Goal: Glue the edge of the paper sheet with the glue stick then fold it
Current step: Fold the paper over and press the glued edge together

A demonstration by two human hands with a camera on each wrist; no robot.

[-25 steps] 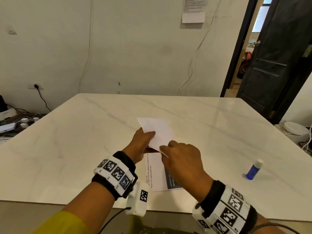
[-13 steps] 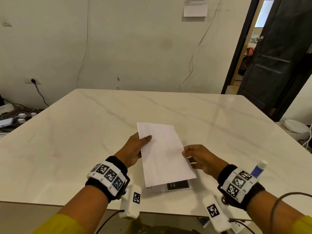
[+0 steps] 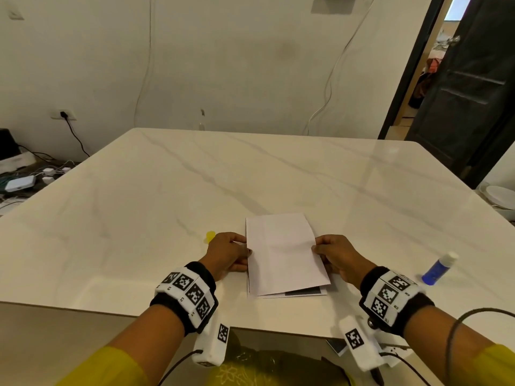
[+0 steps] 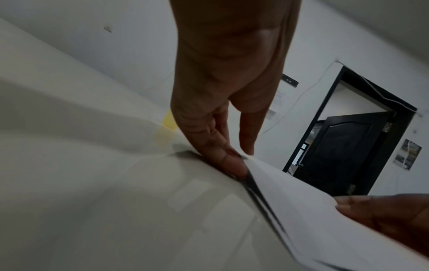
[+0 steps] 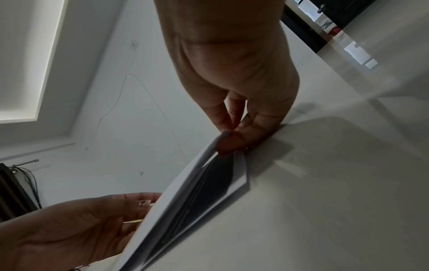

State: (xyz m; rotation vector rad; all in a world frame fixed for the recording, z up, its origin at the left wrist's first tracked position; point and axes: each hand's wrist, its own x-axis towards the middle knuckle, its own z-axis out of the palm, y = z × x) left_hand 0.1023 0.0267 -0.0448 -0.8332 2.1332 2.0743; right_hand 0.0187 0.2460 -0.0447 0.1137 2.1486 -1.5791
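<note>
- left hand (image 3: 228,253) and right hand (image 3: 333,256) each pinch a side edge of the folded paper sheet (image 3: 284,254)
- glue stick (image 3: 439,268) lies off right on the table (image 3: 195,190), uncapped

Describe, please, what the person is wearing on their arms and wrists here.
Both forearms show yellow sleeves. The left hand and right hand are bare. Each wrist carries a black band with white blocks of black square-pattern markers, plus a white camera unit trailing a black cable.

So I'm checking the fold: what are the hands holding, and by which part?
The folded white paper sheet: left hand pinches its left edge, right hand its right edge.
</note>
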